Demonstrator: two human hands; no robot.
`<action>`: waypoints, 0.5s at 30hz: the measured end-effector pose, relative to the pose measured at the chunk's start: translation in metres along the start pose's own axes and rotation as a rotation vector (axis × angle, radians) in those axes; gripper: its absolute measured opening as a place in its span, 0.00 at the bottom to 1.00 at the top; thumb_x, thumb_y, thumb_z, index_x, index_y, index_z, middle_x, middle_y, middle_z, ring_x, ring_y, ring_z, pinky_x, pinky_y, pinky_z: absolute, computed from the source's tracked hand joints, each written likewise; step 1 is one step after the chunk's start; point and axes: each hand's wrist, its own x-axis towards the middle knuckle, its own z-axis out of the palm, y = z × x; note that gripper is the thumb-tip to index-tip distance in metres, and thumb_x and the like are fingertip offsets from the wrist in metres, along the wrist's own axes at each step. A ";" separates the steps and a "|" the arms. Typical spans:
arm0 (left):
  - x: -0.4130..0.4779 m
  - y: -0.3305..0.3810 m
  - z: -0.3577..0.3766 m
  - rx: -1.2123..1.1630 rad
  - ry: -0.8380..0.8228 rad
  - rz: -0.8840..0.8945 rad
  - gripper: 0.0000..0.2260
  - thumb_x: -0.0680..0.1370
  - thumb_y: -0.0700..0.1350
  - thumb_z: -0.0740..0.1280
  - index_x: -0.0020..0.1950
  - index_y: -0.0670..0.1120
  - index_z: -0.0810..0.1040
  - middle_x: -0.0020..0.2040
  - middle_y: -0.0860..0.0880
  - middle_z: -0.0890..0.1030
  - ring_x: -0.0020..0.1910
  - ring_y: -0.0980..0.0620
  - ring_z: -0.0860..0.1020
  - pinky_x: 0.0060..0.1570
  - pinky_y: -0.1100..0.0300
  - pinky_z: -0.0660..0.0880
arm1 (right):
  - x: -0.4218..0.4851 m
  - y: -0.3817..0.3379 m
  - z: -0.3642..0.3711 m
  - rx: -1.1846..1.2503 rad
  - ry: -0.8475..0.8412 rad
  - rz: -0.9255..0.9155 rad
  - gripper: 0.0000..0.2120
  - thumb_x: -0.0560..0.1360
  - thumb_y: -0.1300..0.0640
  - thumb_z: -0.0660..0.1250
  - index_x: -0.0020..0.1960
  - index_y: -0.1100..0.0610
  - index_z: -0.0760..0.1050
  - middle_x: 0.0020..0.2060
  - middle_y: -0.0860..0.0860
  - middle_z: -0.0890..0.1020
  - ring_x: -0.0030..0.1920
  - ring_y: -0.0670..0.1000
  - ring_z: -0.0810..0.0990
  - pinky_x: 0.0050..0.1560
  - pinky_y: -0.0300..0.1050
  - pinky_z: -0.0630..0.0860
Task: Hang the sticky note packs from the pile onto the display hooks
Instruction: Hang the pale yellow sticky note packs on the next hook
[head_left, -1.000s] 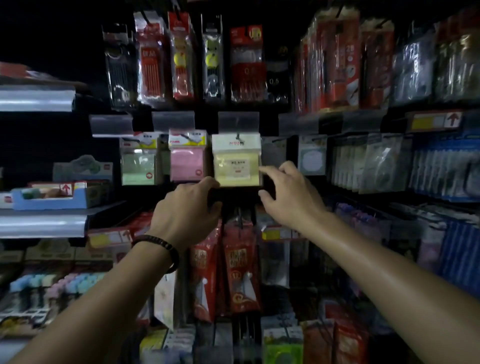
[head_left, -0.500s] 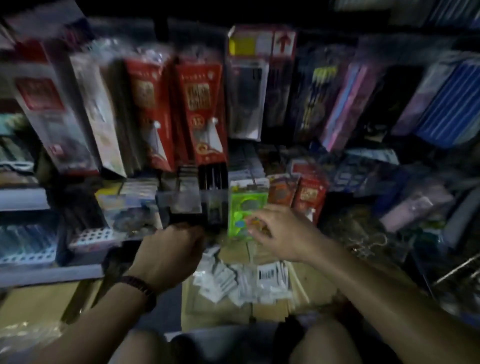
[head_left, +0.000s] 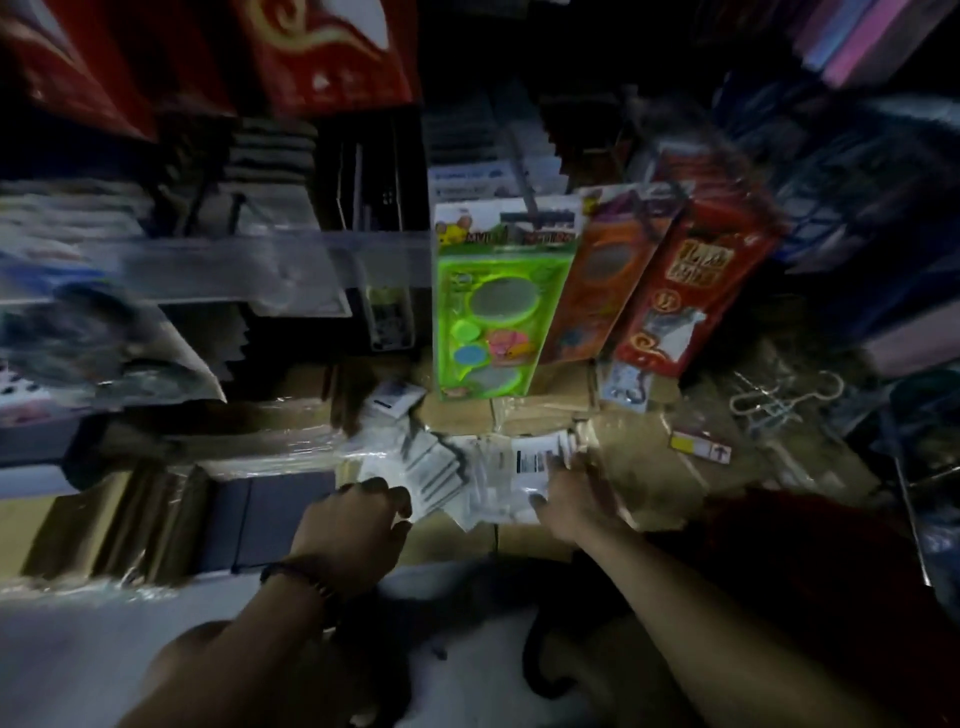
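A pile of sticky note packs (head_left: 457, 467) in clear wrappers lies face down on cardboard boxes (head_left: 613, 441) at floor level, white backs and barcodes showing. My left hand (head_left: 358, 519) hovers over the pile's left edge with its fingers curled down, touching the nearest packs. My right hand (head_left: 576, 493) lies on the right side of the pile, its fingers spread over a pack with a barcode label. The frame is dim and blurred, so the exact grip of each hand is unclear. The display hooks are out of view above.
A green toy pack (head_left: 493, 306) and red and orange packs (head_left: 691, 291) lean against the rack behind the pile. A yellow price tag (head_left: 701, 449) and loose wire hooks (head_left: 779, 400) lie on the cardboard at right. A clear shelf edge (head_left: 234, 260) juts out at left.
My view swung down from the hanging yellow pack on its hook to the floor pile. Both hands dropped from the hook row and now reach onto the packs.
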 end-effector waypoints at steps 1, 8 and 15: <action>0.007 -0.001 0.007 -0.019 -0.013 -0.008 0.12 0.83 0.59 0.62 0.65 0.61 0.76 0.63 0.57 0.80 0.61 0.49 0.82 0.55 0.51 0.81 | 0.011 -0.002 0.004 0.012 0.021 0.043 0.38 0.82 0.37 0.65 0.84 0.54 0.59 0.80 0.63 0.64 0.79 0.64 0.66 0.73 0.56 0.70; 0.030 -0.007 0.041 -0.289 -0.069 -0.071 0.09 0.81 0.60 0.62 0.58 0.63 0.79 0.52 0.62 0.84 0.49 0.56 0.84 0.49 0.53 0.83 | 0.059 -0.003 0.037 -0.054 0.174 0.213 0.44 0.79 0.32 0.63 0.81 0.64 0.64 0.76 0.64 0.65 0.77 0.64 0.63 0.73 0.59 0.68; 0.039 -0.004 0.053 -0.323 -0.056 -0.046 0.06 0.83 0.57 0.64 0.57 0.62 0.80 0.52 0.61 0.84 0.48 0.58 0.83 0.49 0.55 0.82 | 0.075 -0.014 0.052 -0.055 0.192 0.346 0.49 0.72 0.27 0.70 0.77 0.64 0.69 0.73 0.62 0.67 0.71 0.62 0.66 0.67 0.58 0.69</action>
